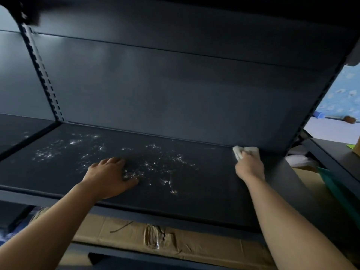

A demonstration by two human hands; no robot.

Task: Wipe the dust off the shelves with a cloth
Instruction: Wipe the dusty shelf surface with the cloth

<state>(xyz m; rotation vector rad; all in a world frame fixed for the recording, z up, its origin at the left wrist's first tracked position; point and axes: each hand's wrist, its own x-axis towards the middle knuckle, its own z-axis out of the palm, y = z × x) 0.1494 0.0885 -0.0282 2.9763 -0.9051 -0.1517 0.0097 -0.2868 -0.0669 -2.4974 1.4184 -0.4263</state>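
A dark metal shelf (pixel 210 172) stretches across the view, with white dusty specks (pixel 155 164) scattered over its left and middle. My right hand (pixel 250 166) grips a white cloth (pixel 245 151) and holds it down in the shelf's back right corner, where it meets the back panel. My left hand (pixel 109 175) rests flat on the shelf near the front, fingers spread, beside the specks.
A dark back panel (pixel 175 90) rises behind the shelf, and a slotted upright (pixel 41 73) stands at the left. Another shelf overhangs above. Flattened cardboard boxes (pixel 152 238) lie below the front edge. To the right are a second shelf unit (pixel 331 152) and a blue patterned wall.
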